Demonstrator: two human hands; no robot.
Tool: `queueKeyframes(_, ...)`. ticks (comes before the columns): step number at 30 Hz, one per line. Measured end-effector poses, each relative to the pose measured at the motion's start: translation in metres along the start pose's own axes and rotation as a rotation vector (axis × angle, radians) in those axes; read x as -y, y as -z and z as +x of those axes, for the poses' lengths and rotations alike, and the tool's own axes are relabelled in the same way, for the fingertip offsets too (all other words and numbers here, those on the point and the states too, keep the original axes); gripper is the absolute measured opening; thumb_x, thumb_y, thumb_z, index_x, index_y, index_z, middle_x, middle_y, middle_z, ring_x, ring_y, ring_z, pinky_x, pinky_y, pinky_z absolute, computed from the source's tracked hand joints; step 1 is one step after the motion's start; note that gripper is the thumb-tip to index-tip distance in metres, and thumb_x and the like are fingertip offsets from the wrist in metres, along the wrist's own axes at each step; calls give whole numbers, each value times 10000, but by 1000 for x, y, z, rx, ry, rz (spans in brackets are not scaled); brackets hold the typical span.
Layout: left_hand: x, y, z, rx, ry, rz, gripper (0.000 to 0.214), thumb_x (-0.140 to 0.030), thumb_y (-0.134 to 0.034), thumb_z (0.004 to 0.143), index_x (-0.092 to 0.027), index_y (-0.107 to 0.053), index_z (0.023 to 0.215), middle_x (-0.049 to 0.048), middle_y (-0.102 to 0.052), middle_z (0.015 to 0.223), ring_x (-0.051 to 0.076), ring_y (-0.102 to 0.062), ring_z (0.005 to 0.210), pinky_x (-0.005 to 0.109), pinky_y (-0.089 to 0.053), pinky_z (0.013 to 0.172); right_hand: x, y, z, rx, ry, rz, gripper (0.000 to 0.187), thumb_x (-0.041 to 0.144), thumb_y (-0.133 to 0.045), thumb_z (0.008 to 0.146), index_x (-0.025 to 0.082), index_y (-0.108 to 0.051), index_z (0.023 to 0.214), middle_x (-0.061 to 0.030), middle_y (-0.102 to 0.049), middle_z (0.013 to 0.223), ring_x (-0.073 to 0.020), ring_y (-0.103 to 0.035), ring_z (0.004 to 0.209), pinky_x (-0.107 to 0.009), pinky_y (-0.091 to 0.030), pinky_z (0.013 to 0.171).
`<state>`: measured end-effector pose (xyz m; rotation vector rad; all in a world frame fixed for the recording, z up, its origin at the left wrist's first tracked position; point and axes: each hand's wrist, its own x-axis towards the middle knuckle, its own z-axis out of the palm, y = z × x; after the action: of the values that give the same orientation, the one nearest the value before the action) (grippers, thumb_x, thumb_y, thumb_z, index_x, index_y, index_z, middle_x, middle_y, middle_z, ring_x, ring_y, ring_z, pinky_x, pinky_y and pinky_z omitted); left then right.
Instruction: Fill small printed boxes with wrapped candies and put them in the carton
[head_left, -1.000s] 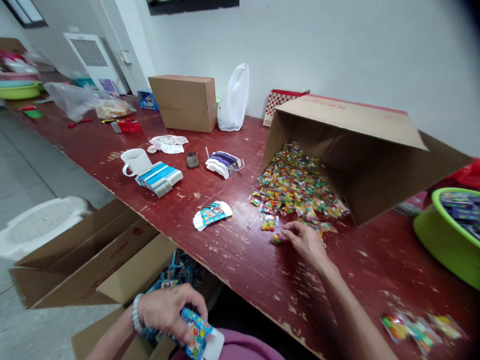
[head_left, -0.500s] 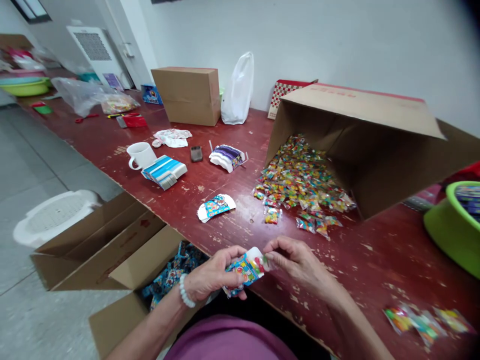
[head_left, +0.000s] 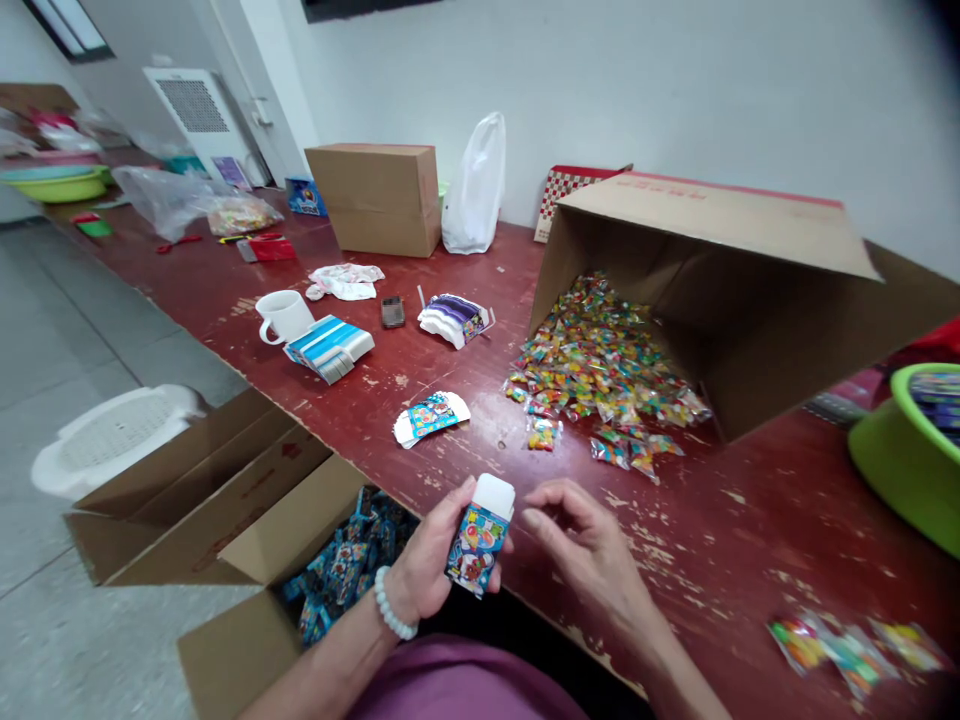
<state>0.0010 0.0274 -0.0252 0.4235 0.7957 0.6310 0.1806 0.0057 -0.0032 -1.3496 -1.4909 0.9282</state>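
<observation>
My left hand (head_left: 431,560) grips a small colourful printed box (head_left: 480,535) upright, its white flap up, just over the table's near edge. My right hand (head_left: 581,545) hovers beside the box with its fingers loosely curled and nothing visible in them. Ahead, a big cardboard box (head_left: 720,280) lies on its side with a heap of small candy packets (head_left: 600,370) spilling out onto the red table (head_left: 450,440). A short stack of flat printed boxes (head_left: 431,415) lies in front of me.
An open carton (head_left: 247,520) holding filled blue boxes stands below the table edge at left. A white mug (head_left: 283,314), blue card stack (head_left: 330,347), purple card stack (head_left: 454,318), phone (head_left: 392,311), closed brown box (head_left: 379,198), white bag (head_left: 472,185) and green basin (head_left: 907,455) are around.
My right hand took a candy packet from the pile and brought it to the box in my left hand. The box now stands upright, and my right hand has drawn back.
</observation>
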Motion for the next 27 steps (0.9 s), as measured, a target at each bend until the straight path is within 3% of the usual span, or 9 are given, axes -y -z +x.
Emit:
queueKeyframes(5,2,-8,-4,-150,-153,15,330,-434,-625,840,-118,-633,933,25,-653,685,130,-597,474,246,-522,403,-5,-24,-11,6,66,103,160,315,-602,899,214,-722,869,-45,-644,832,-174,-627,773,-269,-484,678)
queueKeyframes(10,6,-9,-8,-116,-253,134,291,-414,-638,850,-171,-607,1008,-5,-626,751,103,-573,526,219,-519,419,-9,-25,-4,78,-94,235,203,390,-696,821,197,-721,763,-33,-641,809,-167,-615,716,-273,-492,646)
queueKeyframes(13,7,-8,-8,-106,-264,139,296,-418,-626,860,-190,-583,1045,-5,-620,771,112,-592,571,207,-514,429,-10,-25,2,54,-268,405,346,391,-796,712,196,-687,976,8,-632,723,-155,-607,641,-265,-495,603)
queueKeyframes(15,7,-8,-8,-88,-279,142,286,-415,-619,866,-195,-573,1044,-5,-619,785,113,-597,581,200,-508,433,-10,-25,3,69,-296,417,440,364,-796,715,196,-646,1092,21,-635,713,-152,-611,636,-264,-497,614)
queueKeyframes(18,3,-8,-7,-36,-247,147,321,-470,-542,901,-197,-560,1068,-7,-613,748,105,-586,494,201,-477,421,-9,-24,3,93,-186,283,185,346,-699,812,173,-697,878,-16,-659,752,-153,-611,648,-260,-484,612)
queueKeyframes(20,1,-8,-7,-11,-172,99,405,-537,-461,915,-210,-536,1142,-4,-613,730,122,-592,451,218,-463,406,-7,-21,3,87,-60,157,175,312,-629,867,176,-696,779,-31,-665,756,-160,-611,663,-266,-477,623)
queueKeyframes(24,-2,-6,-5,-13,-116,45,354,-486,-491,905,-204,-551,1111,-11,-592,727,124,-588,446,225,-476,395,-2,-16,3,164,193,-60,115,258,-604,889,207,-706,903,-52,-702,885,-194,-636,821,-314,-477,776)
queueKeyframes(27,0,-7,-5,-37,-169,117,280,-417,-530,893,-197,-571,1061,-10,-596,746,119,-590,478,212,-485,405,0,-16,4,165,125,-62,128,279,-608,889,202,-698,842,-41,-703,826,-182,-643,764,-287,-482,721)
